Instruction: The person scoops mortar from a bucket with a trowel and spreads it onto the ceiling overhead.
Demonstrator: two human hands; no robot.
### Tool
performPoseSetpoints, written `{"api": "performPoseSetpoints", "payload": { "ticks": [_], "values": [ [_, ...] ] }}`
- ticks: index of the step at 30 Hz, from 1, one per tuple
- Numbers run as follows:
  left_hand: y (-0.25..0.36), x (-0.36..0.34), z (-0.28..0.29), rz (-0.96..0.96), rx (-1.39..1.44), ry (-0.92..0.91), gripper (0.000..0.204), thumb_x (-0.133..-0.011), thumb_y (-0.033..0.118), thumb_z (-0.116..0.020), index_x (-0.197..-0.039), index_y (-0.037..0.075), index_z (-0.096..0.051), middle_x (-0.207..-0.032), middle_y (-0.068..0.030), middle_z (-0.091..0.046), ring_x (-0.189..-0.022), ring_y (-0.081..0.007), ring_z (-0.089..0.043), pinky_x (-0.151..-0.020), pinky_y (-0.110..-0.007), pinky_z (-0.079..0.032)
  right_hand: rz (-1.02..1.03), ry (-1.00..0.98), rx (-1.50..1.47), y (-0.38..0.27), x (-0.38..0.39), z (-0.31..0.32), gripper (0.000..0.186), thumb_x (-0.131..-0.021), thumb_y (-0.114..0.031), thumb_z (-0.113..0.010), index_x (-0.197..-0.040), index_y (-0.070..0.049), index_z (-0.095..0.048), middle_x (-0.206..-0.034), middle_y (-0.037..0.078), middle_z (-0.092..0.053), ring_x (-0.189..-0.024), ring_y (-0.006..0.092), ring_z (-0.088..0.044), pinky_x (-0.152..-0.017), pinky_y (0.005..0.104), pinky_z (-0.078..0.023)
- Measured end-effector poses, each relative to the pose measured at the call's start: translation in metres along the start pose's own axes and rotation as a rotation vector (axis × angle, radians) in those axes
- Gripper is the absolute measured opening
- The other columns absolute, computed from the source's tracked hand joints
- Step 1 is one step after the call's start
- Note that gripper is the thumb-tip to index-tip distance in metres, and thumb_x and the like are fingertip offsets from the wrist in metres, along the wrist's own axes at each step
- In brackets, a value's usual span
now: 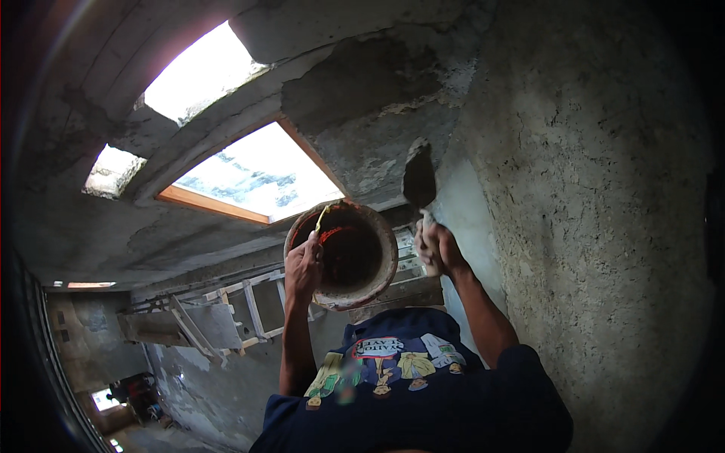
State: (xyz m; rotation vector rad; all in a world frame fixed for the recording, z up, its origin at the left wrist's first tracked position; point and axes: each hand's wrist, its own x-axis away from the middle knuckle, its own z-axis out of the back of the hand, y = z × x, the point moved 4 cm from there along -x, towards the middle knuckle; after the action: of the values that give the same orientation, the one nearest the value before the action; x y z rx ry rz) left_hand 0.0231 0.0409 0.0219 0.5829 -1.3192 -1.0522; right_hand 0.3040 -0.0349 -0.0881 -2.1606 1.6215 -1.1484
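A round bucket [387,253], its rim crusted with grey mortar, is tilted so that I look into its mouth. Inside, the wall shows some orange and the bottom is dark; how much it holds I cannot tell. My left hand [303,266] is closed round the bucket's thin yellowish handle [323,217], over the near left of the rim. To the right of the bucket, my right hand [438,245] grips a trowel [419,177] by its mortar-smeared handle. The trowel's blade points away from me, in front of the plastered wall, and looks dark with a paler tip.
A rough grey wall [581,211] rises close on my right. Beyond the bucket is a bright window opening with a wooden frame [215,205]. Wooden scaffolding or a ladder [253,309] stands lower left, above a grey floor [204,385]. A dark object [140,392] sits far left.
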Motion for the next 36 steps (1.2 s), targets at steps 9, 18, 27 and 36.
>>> {"api": "performPoseSetpoints", "payload": {
  "ticks": [9,18,27,36],
  "values": [
    [0.003,0.005,0.032,-0.001,-0.065,0.039,0.049,-0.103,0.040,-0.048,-0.063,0.012,-0.047,-0.056,0.0075,-0.038,-0.048,-0.0028,-0.034,-0.044,-0.024,-0.024,0.728,0.175,-0.481,-0.089,-0.105,-0.020,0.018,-0.091,-0.025,-0.061,-0.098,-0.013,-0.051,-0.085,0.004,-0.057,-0.061,0.0161,-0.053,-0.057,0.0347,-0.048],
    [-0.023,0.011,0.066,0.106,-0.004,0.133,0.046,-0.103,0.040,-0.048,-0.066,0.013,-0.049,-0.052,0.0073,-0.037,-0.040,-0.0043,-0.034,-0.038,-0.024,-0.024,1.411,0.802,-0.525,-0.154,-0.180,-0.041,0.051,-0.091,-0.016,-0.067,-0.128,-0.007,-0.033,-0.089,0.007,-0.054,-0.068,0.0159,-0.054,-0.060,0.0349,-0.052],
    [-0.037,0.030,0.089,0.186,0.098,0.266,0.046,-0.104,0.041,-0.046,-0.065,0.016,-0.045,-0.053,0.0069,-0.037,-0.039,-0.0055,-0.032,-0.037,-0.026,-0.022,0.918,1.060,0.469,-0.065,-0.391,-0.073,0.067,-0.096,-0.028,-0.060,-0.144,0.006,-0.028,-0.146,0.031,-0.039,-0.133,0.0424,-0.044,-0.105,0.0498,-0.040],
    [-0.039,0.021,0.084,0.222,0.062,0.291,0.047,-0.104,0.042,-0.046,-0.064,0.016,-0.043,-0.052,0.0079,-0.035,-0.040,-0.0049,-0.030,-0.038,-0.025,-0.021,0.733,0.522,-0.059,-0.037,-0.339,-0.010,0.065,-0.088,-0.020,-0.074,-0.136,-0.006,-0.033,-0.100,0.014,-0.057,-0.067,0.0194,-0.059,-0.061,0.0361,-0.052]
  ]
}}
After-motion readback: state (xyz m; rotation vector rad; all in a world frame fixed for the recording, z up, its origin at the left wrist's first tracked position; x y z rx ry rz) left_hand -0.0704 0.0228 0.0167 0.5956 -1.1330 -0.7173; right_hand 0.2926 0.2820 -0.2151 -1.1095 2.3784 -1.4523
